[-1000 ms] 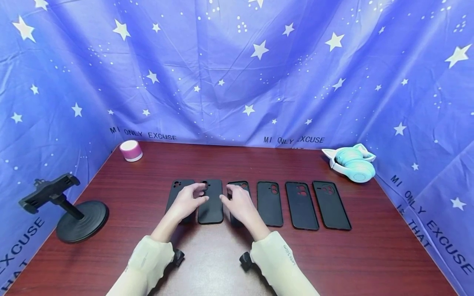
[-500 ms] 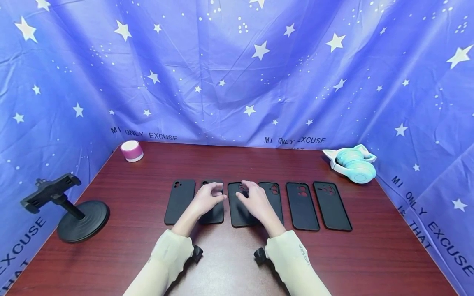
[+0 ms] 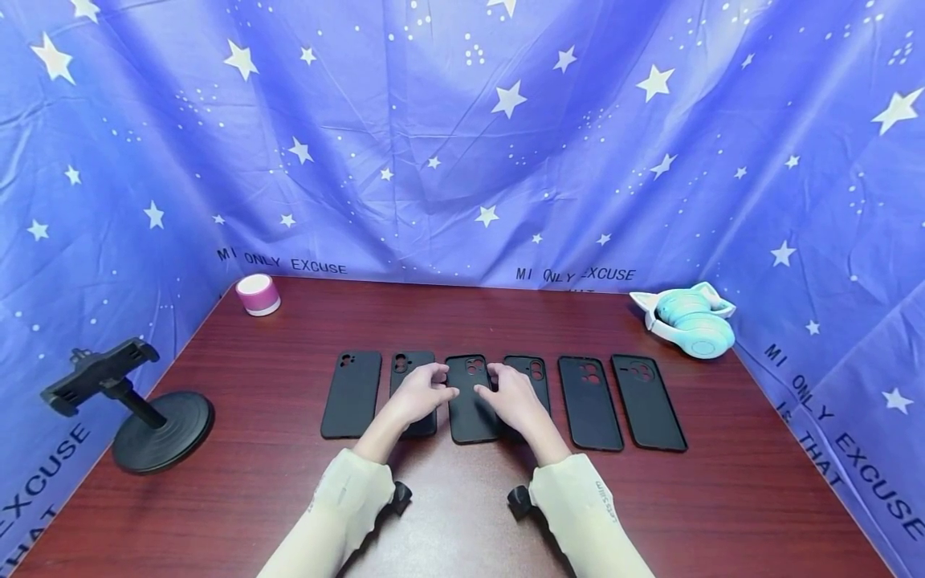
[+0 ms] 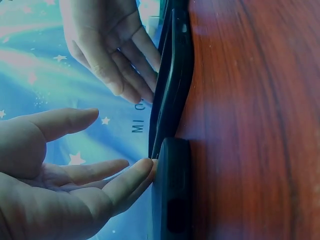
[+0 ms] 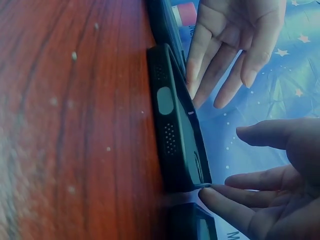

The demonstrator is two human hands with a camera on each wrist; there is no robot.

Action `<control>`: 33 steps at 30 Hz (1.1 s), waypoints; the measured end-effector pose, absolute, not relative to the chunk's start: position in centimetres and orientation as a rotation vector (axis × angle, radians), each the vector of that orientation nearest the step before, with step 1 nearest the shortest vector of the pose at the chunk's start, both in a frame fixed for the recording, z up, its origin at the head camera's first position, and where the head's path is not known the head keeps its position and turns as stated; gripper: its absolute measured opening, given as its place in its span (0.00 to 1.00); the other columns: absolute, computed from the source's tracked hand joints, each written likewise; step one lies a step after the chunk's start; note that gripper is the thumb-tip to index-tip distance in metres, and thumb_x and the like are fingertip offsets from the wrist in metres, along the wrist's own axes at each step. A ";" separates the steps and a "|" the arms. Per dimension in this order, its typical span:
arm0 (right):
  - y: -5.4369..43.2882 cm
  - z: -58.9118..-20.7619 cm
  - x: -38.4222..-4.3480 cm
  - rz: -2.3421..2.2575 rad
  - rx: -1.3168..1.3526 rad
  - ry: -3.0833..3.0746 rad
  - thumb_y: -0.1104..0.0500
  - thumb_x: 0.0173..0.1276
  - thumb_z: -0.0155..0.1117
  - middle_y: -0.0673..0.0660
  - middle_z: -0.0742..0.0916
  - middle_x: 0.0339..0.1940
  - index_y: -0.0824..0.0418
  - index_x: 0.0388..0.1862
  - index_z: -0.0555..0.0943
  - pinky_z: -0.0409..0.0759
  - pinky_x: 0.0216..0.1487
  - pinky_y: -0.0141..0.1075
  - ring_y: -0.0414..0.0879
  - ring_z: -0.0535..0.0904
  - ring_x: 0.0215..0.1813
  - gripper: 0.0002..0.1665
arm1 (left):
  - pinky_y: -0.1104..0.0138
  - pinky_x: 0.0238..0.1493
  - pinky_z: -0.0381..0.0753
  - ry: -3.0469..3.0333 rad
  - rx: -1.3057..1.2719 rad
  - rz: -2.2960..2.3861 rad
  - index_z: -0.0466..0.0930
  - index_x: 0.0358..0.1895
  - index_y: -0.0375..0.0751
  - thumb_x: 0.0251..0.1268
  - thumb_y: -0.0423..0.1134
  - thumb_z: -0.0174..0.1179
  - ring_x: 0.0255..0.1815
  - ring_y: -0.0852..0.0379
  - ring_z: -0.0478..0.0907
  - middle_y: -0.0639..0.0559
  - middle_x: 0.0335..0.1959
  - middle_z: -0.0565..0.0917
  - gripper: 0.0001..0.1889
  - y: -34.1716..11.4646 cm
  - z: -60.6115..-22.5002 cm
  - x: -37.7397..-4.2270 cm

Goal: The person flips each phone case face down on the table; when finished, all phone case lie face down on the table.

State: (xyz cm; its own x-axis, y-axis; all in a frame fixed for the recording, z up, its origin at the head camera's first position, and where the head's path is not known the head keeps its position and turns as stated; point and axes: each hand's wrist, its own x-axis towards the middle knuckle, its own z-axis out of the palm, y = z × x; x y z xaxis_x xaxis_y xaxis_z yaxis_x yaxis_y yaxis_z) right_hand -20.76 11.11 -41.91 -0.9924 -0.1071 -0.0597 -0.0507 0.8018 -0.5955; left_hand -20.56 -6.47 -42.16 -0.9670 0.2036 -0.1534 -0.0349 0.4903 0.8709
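Black phone cases lie in a row on the table. My left hand is over the second case, its thumb pointing toward the third case. The right hand hovers above the fourth case and partly hides it, thumb at the third case's right edge. The third case lies hollow side up between the hands. In the left wrist view, left fingertips come right at a case's edge. The right wrist view has right fingertips at a case's corner. Both hands have relaxed fingers around nothing.
The first case lies at the row's left end, the fifth and sixth at its right. A black phone stand stands left, a pink-and-white cylinder back left, cat-ear headphones back right.
Both hands have moved right along the row by about one case, from around the second case to around the third. The cases keep their places.
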 end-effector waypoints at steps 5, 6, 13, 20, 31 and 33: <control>11.2 -41.9 -20.8 -0.949 -0.115 2.881 0.53 0.68 0.62 0.65 0.81 0.61 0.68 0.66 0.71 0.73 0.65 0.52 0.58 0.76 0.64 0.32 | 0.53 0.62 0.77 2.452 0.150 1.540 0.67 0.66 0.28 0.66 0.35 0.59 0.64 0.41 0.74 0.34 0.65 0.73 0.27 -6.4 -42.3 -20.5; 11.3 -41.9 -20.8 -0.944 -0.117 2.883 0.53 0.68 0.62 0.65 0.82 0.60 0.68 0.66 0.72 0.73 0.65 0.53 0.59 0.76 0.64 0.32 | 0.53 0.63 0.76 2.439 0.151 1.554 0.67 0.66 0.28 0.66 0.35 0.59 0.65 0.40 0.74 0.34 0.66 0.73 0.27 -6.4 -42.4 -20.5; 11.3 -41.9 -20.9 -0.978 -0.106 2.873 0.52 0.68 0.63 0.64 0.84 0.57 0.67 0.66 0.72 0.72 0.66 0.53 0.59 0.76 0.64 0.32 | 0.50 0.65 0.74 2.408 0.164 1.602 0.65 0.68 0.29 0.65 0.34 0.59 0.66 0.38 0.71 0.33 0.67 0.70 0.29 -6.3 -42.6 -20.6; 11.1 -41.9 -20.9 -0.955 -0.111 2.871 0.52 0.68 0.62 0.64 0.82 0.60 0.68 0.66 0.72 0.73 0.66 0.52 0.58 0.76 0.65 0.32 | 0.48 0.65 0.73 2.391 0.099 1.613 0.62 0.70 0.30 0.66 0.35 0.58 0.68 0.37 0.69 0.30 0.68 0.68 0.31 -6.2 -42.2 -20.4; 11.1 -42.1 -21.0 -0.921 -0.131 2.874 0.52 0.68 0.62 0.65 0.81 0.60 0.68 0.66 0.72 0.73 0.65 0.53 0.59 0.75 0.65 0.32 | 0.47 0.67 0.71 2.397 0.134 1.650 0.64 0.69 0.30 0.67 0.33 0.57 0.69 0.36 0.67 0.30 0.67 0.69 0.28 -6.2 -42.2 -20.6; 11.1 -42.1 -21.0 -0.921 -0.124 2.866 0.51 0.69 0.62 0.65 0.81 0.61 0.68 0.67 0.71 0.73 0.66 0.53 0.59 0.74 0.66 0.33 | 0.48 0.67 0.71 2.394 0.136 1.670 0.64 0.69 0.31 0.67 0.32 0.57 0.69 0.36 0.67 0.32 0.68 0.69 0.27 -6.2 -42.2 -20.6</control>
